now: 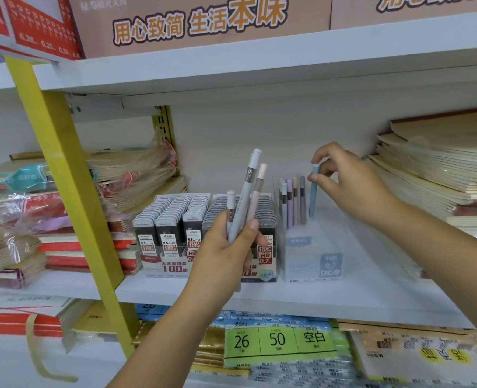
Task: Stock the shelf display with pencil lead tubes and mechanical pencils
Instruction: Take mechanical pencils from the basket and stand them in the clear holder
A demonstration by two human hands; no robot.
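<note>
**A:** Where is the pale blue mechanical pencil (313,191) to be seen?

**B:** It is held upright at the clear plastic pencil stand (313,247). Its cap is pinched between the thumb and fingertips of the right hand (349,183), and its lower end is set inside the stand. Just left of it, a row of white, lilac, beige and grey pencils (290,203) is stood upright in the same stand.

**A:** And how is the left hand (226,253) occupied?

**B:** It is curled round a bundle of three pencils (245,197): a long pale grey one, a pink one and a shorter white one. Their caps are pointed upward.

**A:** Where are the leads kept?

**B:** Dark pencil lead tubes with grey caps (175,217) are packed in rows in a printed tray just beside the stand, on its left. Labels marked 0.5 and 0.7 can be read.

**A:** What is found around them?

**B:** Both displays are carried by a white shelf board (343,301). Cream notebook stacks (441,169) are piled to the right. Plastic-wrapped notebooks (22,214) are heaped to the left, beyond a yellow metal upright (64,177). A brown cardboard box with orange characters (198,23) is placed on the shelf above.
</note>
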